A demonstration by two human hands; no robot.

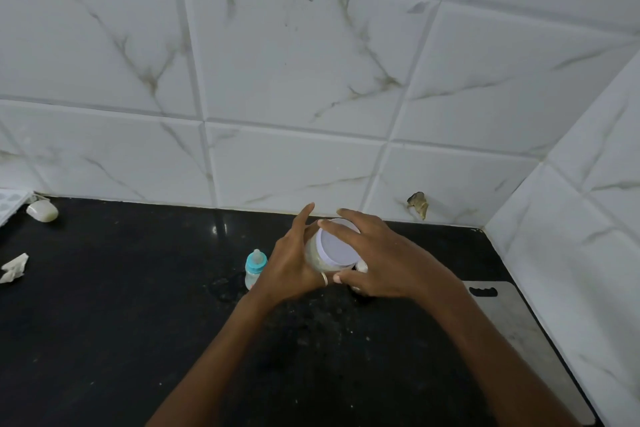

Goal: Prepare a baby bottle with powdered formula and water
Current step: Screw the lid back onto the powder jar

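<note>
We've got our left hand [292,265] wrapped round the powder jar [316,253], right hand [379,262] curled over its white lid [337,246]. Baby bottle [255,267] stands on the counter [104,322] just left of them.

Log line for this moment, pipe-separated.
left hand: holds jar | right hand: grips white lid, lid on | baby bottle: upright on counter, teat on, left of hands

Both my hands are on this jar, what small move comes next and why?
Probably twist the white lid off: it is still on the powder jar, your left hand grips the jar's body and your right hand clasps the lid, so the powder can't be reached yet.
</note>
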